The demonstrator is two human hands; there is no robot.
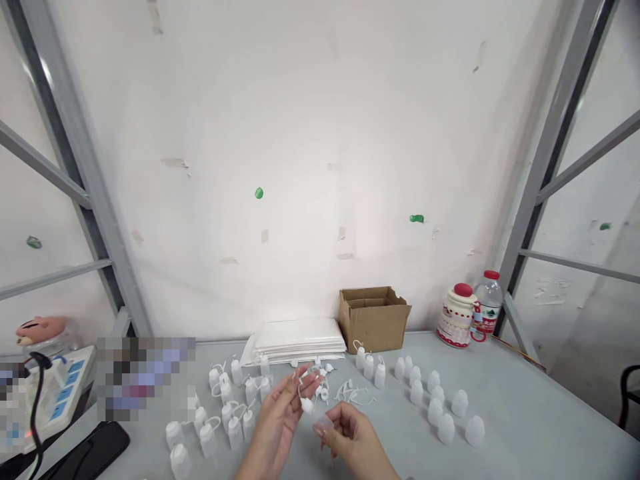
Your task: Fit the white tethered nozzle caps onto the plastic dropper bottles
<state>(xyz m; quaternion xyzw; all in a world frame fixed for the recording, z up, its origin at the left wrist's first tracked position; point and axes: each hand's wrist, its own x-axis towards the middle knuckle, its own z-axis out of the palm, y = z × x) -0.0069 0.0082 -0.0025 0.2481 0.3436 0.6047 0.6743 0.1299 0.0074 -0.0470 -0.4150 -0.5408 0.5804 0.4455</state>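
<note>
The right hand [350,430] pinches a small translucent bottle [323,421] between thumb and fingers, low and centred over the table [540,427]. The bottle is tilted, its mouth toward the left hand [287,408]. A white cap [307,405] sits at that mouth; whether it is fully seated cannot be told. The cap's strap [301,389] runs up among the left hand's half-curled fingers, but I cannot tell whether they are closed on it.

Just beyond the hands lie loose caps [325,393] and a tangle of loose straps [355,393], so some parts look unused. To the left stands a group of capped bottles [207,440], well over a dozen, many with looped straps; these look done. Three more strapped bottles [380,377] stand near the cardboard box [375,330]. To the right are about ten bare bottles [446,429] with no cap or strap showing; these seem to be what is left. By count, the work looks past halfway.

Farther out, a white stack [300,339] lies beside the box. A jar [456,317] and a water bottle [489,297] stand at the right rear; a phone [95,453] and a power strip [73,387] lie at the far left.
</note>
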